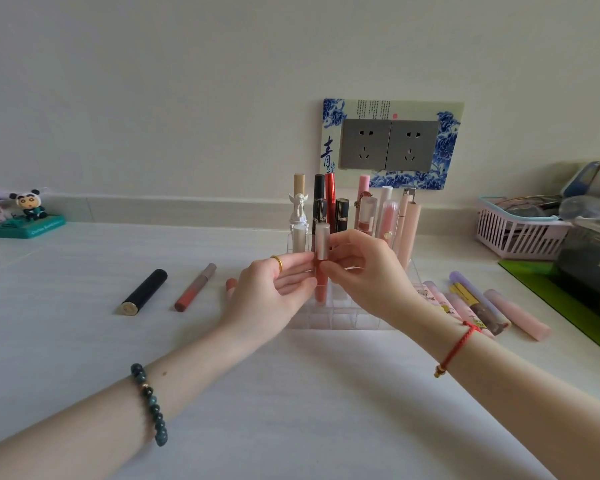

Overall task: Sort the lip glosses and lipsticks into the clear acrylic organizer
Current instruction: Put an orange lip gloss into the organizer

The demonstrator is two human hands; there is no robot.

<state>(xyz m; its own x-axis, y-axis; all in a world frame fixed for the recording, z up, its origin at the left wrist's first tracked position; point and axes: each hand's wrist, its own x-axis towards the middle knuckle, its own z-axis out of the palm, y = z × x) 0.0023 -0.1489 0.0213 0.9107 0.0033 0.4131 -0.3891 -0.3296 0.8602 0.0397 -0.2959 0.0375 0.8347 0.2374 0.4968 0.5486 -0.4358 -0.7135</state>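
A clear acrylic organizer (pixel 340 318) stands at the table's middle, its back rows filled with several upright lipsticks and glosses (pixel 329 206). A lip gloss (pixel 322 261) with a silver cap and coral tube stands upright in a front cell. My left hand (pixel 271 292) and my right hand (pixel 364 271) both pinch it just below the cap. To the left lie a black lipstick (pixel 145 292), a coral gloss (pixel 195 287) and a pink tube (pixel 230 285) partly hidden by my left hand. Several pastel tubes (pixel 482 306) lie to the right.
A panda figurine on a green base (pixel 30 216) sits far left by the wall. A pink basket (pixel 520 232) with glasses and a clear container (pixel 589 258) on a green mat stand at the right. A wall socket panel (pixel 390 143) is behind the organizer.
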